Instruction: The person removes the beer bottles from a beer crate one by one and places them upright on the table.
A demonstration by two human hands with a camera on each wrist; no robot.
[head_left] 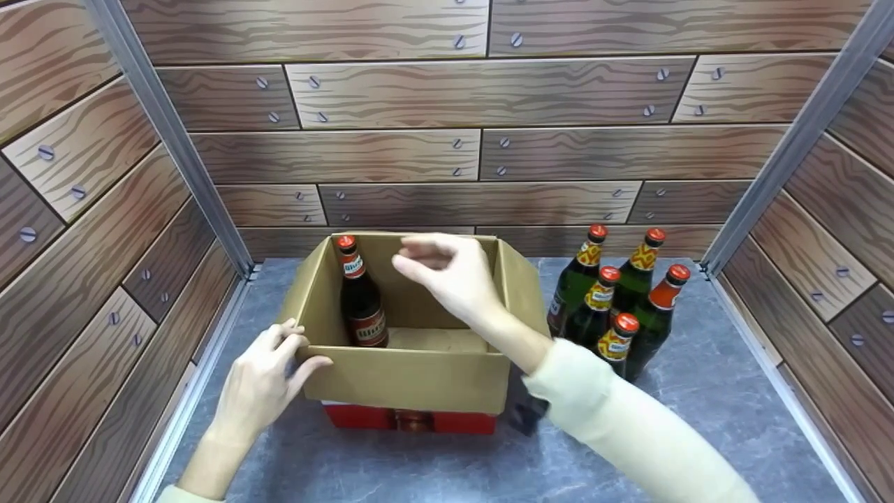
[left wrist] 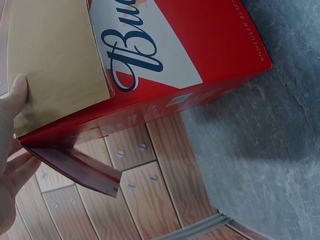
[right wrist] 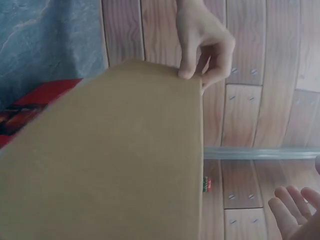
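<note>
Pinching the near left corner of the cardboard box (head_left: 419, 377), the left hand (head_left: 262, 381) has its thumb on the outer wall and its fingers curled over the rim, a grip that looks meant to keep the box from sliding on the table (head_left: 698, 419). The right hand (head_left: 447, 276) hovers above the open top with nothing in it, fingers loosely bent and spread, just to the right of the single brown bottle (head_left: 360, 304). That bottle stands upright in the far left corner of the box, close against the walls, which leaves the remaining floor of the box bare. Five green bottles (head_left: 614, 304) with red caps stand bunched together on the table just to the right of the box, within easy range of the right arm. From the left wrist view, the box's red and white printed side (left wrist: 165, 55) and a loose lower flap (left wrist: 80, 170) show, with the thumb pressed to the brown flap.
</note>
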